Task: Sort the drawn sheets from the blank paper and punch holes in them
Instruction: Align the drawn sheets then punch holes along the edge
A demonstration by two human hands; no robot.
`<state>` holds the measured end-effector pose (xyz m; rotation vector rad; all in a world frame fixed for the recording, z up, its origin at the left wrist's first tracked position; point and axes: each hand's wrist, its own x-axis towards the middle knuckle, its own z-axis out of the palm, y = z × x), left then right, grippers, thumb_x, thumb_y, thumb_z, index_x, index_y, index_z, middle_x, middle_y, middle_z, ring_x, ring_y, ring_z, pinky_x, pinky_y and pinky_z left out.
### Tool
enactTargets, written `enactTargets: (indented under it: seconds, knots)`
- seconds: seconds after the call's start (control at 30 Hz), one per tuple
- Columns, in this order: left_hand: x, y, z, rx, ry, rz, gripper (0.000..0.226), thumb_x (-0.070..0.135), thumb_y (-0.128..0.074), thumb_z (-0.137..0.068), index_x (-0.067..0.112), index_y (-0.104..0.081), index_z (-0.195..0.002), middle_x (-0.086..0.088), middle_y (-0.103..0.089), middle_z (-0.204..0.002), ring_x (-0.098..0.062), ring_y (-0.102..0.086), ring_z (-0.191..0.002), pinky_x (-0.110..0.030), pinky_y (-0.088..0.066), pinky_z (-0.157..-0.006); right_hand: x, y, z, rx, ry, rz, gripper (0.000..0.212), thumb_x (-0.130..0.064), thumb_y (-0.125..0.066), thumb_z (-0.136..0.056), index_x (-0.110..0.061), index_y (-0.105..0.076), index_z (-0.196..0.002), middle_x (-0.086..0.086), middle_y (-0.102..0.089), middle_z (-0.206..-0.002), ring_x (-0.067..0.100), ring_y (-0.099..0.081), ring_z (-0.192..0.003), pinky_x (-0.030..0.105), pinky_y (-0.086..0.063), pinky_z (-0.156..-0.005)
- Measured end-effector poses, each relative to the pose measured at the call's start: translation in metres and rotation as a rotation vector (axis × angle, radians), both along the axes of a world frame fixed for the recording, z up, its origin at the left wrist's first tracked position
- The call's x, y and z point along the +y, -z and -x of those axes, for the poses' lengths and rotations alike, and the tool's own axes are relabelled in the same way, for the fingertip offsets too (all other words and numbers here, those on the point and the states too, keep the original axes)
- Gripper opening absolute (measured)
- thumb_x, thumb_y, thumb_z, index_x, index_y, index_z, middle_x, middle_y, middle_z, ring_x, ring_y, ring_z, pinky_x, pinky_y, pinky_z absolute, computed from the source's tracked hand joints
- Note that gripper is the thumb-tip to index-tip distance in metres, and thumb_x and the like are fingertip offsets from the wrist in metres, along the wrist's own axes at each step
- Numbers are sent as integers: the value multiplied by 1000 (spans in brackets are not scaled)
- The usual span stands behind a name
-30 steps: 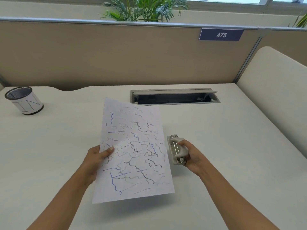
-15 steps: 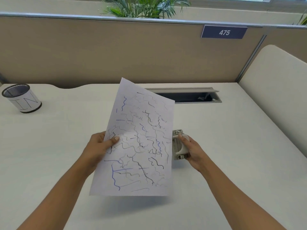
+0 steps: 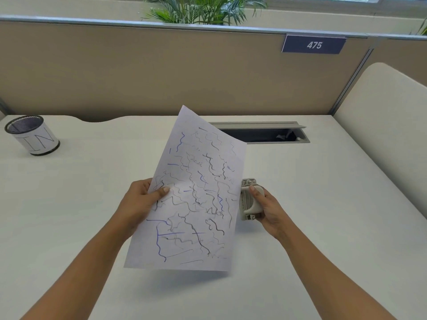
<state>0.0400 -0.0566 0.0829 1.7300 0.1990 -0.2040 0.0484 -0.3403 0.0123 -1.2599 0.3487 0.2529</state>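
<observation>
A white sheet covered in black and blue scribbles [image 3: 196, 197] is held up above the desk, tilted toward me. My left hand [image 3: 141, 202] pinches its left edge, thumb on the drawn side. Right beside the sheet's right edge, my right hand [image 3: 269, 209] grips a small grey-white hole punch [image 3: 250, 199], thumb on its top lever. The sheet's edge overlaps the punch's left side; whether it sits in the slot I cannot tell. No blank paper is in view.
A black mesh cup with a white label [image 3: 32, 135] stands at the far left of the white desk [image 3: 335, 227]. An open cable tray [image 3: 263, 133] is set into the desk behind the sheet. A beige partition [image 3: 138, 70] closes the back.
The sheet has been lifted off the desk and tilted up toward me, drifting right against the punch. My right hand has raised the punch slightly and turned it upright.
</observation>
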Motion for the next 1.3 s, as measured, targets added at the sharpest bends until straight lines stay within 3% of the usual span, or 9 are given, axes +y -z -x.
enactTargets:
  seconds: [0.3, 0.43, 0.53, 0.67, 0.8, 0.97, 1.07, 1.17, 1.3]
  knots:
    - [-5, -1, 2, -30, 52, -69, 14, 17, -58, -90, 24, -70, -87, 6, -75, -73, -17, -70, -68, -33, -52, -72, 9, -6, -4, 8, 21, -72, 13, -30, -58, -87, -23, -66, -94, -1, -65, -90, 7, -65, -65, 19, -47, -43]
    - [-9, -4, 3, -65, 66, -121, 15, 18, -57, -90, 25, -70, -85, 8, -75, -71, -13, -69, -65, -28, -50, -64, 11, -7, -5, 29, 20, -96, 31, -36, -56, -87, -18, -61, -112, 6, -62, -105, 20, -61, -83, 26, -51, -51]
    - [-10, -5, 4, -94, 76, -189, 14, 17, -57, -91, 16, -70, -87, -4, -74, -78, -21, -67, -68, -28, -47, -64, 13, -9, -5, 35, 14, -116, 46, -46, -60, -76, -20, -61, -114, 2, -64, -103, 20, -60, -82, 23, -47, -49]
    - [-15, -7, 6, -121, 93, -235, 15, 16, -55, -92, 11, -69, -91, -11, -73, -83, -24, -65, -69, -28, -47, -62, 14, -8, -6, 57, 59, -144, 32, -49, -62, -70, -28, -68, -93, -6, -67, -89, 14, -61, -61, 26, -47, -52]
    - [-17, -5, 7, -122, 85, -225, 15, 16, -55, -92, 17, -68, -86, -5, -72, -79, -19, -64, -66, -24, -47, -60, 17, -6, -8, 90, 121, -173, 21, -46, -62, -78, -29, -66, -89, -4, -66, -86, 21, -59, -64, 36, -47, -67]
    - [-15, 5, 7, -68, 52, -131, 16, 17, -57, -90, 25, -69, -83, 9, -73, -67, -10, -67, -61, -22, -48, -58, 18, -6, -11, 113, 126, -105, 20, -46, -57, -85, -28, -66, -89, -1, -61, -88, 21, -59, -61, 29, -50, -57]
    - [-14, 17, 5, -10, 3, -46, 12, 15, -59, -89, 19, -69, -89, 9, -73, -69, -9, -68, -61, -23, -49, -58, 18, -7, -13, 137, 97, -60, 20, -46, -57, -85, -29, -68, -84, 0, -62, -90, 22, -66, -59, 27, -52, -53]
    - [-14, 31, 1, 45, -52, 42, 12, 11, -59, -89, 19, -68, -87, 9, -73, -68, -9, -69, -58, -20, -51, -53, 18, -3, -15, 177, 88, -36, 31, -43, -60, -85, -17, -67, -100, 7, -59, -84, 22, -65, -54, 25, -52, -46]
    - [-19, 49, -7, 128, -69, 111, 12, 9, -59, -88, 17, -67, -86, 8, -73, -63, -8, -69, -55, -17, -51, -46, 15, 4, -22, 189, 47, 121, 50, -42, -56, -88, -5, -56, -122, 18, -58, -81, 24, -60, -54, 28, -50, -50]
